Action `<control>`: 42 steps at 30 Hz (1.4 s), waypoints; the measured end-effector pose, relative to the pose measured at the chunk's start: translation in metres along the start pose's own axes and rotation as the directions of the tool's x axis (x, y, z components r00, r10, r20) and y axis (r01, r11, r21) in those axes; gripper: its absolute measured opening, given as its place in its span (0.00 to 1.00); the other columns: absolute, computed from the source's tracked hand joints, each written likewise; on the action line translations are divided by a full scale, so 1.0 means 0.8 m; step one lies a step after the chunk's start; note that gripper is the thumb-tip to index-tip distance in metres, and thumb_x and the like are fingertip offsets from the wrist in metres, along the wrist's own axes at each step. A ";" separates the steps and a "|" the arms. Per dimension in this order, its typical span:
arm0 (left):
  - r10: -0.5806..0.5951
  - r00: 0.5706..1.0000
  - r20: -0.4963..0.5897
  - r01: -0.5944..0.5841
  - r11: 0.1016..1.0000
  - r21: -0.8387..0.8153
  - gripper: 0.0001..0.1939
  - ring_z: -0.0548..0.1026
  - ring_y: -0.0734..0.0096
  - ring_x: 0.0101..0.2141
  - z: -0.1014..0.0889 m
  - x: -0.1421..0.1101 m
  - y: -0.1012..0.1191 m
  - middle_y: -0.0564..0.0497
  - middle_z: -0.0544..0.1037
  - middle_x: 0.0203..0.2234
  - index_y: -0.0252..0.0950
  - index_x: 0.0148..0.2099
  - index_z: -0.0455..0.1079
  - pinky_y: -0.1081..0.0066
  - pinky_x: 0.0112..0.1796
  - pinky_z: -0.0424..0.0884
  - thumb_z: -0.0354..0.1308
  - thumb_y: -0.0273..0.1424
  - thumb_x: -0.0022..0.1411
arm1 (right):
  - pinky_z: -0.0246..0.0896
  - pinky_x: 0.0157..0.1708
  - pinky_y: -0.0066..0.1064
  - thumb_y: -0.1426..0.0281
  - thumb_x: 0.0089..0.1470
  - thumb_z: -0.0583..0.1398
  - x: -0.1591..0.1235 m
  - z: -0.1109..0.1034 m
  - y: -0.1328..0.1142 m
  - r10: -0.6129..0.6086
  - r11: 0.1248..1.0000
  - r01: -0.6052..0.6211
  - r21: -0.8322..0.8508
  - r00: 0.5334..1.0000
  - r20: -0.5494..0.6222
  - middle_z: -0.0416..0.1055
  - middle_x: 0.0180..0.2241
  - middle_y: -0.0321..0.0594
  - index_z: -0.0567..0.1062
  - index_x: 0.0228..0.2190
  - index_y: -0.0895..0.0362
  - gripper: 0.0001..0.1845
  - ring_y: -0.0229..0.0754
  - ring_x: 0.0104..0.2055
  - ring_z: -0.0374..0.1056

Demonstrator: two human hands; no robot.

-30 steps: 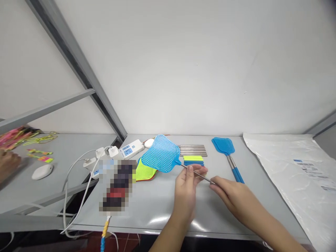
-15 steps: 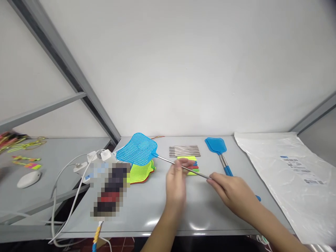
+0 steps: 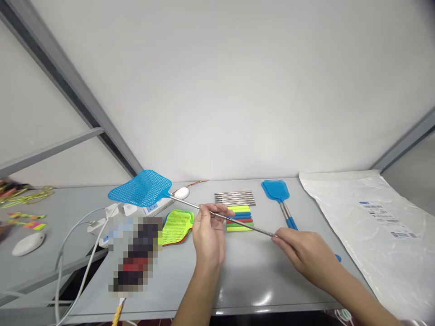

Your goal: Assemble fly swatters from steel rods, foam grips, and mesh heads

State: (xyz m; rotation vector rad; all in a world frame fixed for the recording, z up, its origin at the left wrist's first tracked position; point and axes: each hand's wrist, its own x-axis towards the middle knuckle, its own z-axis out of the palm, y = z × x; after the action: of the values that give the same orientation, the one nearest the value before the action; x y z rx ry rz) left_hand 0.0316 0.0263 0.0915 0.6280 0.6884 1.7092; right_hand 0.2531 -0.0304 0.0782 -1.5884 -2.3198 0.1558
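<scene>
A blue fly swatter [image 3: 142, 188] with a long metal rod stretches across the middle of the head view, its mesh head at the left. My right hand [image 3: 307, 251] is closed around the lower end of the rod. A blue handle tip [image 3: 338, 257] shows beyond that hand. My left hand [image 3: 209, 233], palm up, holds the rod partway along between thumb and loosely curled fingers. Below the rod lie several coloured handle sleeves [image 3: 239, 228], and behind them a row of metal rods [image 3: 234, 198]. A green mesh swatter head [image 3: 176, 226] tops a stack left of my left hand.
Blue swatters [image 3: 277, 190] lie at the back right, beside a large white plastic bag [image 3: 367, 235]. At the left are a power strip [image 3: 158, 208] with white cables, a pixelated object [image 3: 137, 258] and a white oval device [image 3: 29, 244]. A round white device [image 3: 181, 193] sits at the back.
The swatter head and my left hand have moved left, and more metal rod shows between the head and my right hand. My right hand keeps its grip. The view has shifted slightly.
</scene>
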 end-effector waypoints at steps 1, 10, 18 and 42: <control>0.014 1.000 -0.005 -0.014 1.000 -0.001 0.17 0.78 0.67 0.31 0.002 -0.004 -0.005 0.50 0.76 0.28 0.35 0.32 0.68 0.64 0.40 0.72 0.53 0.43 0.64 | 0.43 0.23 0.30 0.60 0.66 0.46 0.001 -0.001 0.000 -0.001 1.000 0.001 -0.016 1.000 -0.008 0.65 0.21 0.31 0.64 0.26 0.53 0.18 0.36 0.22 0.62; -0.145 0.978 0.152 0.120 0.979 0.165 0.19 0.78 0.61 0.36 0.005 -0.042 -0.031 0.44 0.79 0.32 0.32 0.34 0.70 0.60 0.44 0.70 0.49 0.43 0.66 | 0.44 0.22 0.30 0.61 0.66 0.47 0.021 -0.001 -0.013 -0.103 0.994 0.101 -0.045 0.994 -0.043 0.69 0.23 0.31 0.66 0.28 0.53 0.17 0.35 0.23 0.65; -0.002 0.999 -0.045 0.002 1.000 -0.003 0.15 0.78 0.68 0.30 -0.024 0.015 0.018 0.50 0.76 0.27 0.33 0.31 0.68 0.62 0.41 0.73 0.56 0.40 0.63 | 0.45 0.23 0.30 0.61 0.66 0.47 -0.001 0.005 0.021 -0.088 0.987 0.080 -0.139 0.995 -0.054 0.67 0.21 0.30 0.64 0.26 0.53 0.18 0.36 0.22 0.64; -0.090 0.996 -0.008 0.091 0.994 0.060 0.18 0.80 0.53 0.39 -0.011 -0.009 -0.009 0.40 0.81 0.34 0.33 0.33 0.69 0.54 0.42 0.73 0.54 0.44 0.63 | 0.46 0.26 0.30 0.65 0.65 0.50 0.002 0.006 0.031 -0.201 0.969 0.170 -0.181 0.966 -0.163 0.70 0.24 0.34 0.72 0.31 0.55 0.14 0.36 0.24 0.65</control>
State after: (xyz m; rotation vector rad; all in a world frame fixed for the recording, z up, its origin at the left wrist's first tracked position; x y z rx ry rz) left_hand 0.0320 0.0195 0.0798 0.6251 0.7629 1.6119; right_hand 0.2730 -0.0191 0.0670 -1.3809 -2.3722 -0.2222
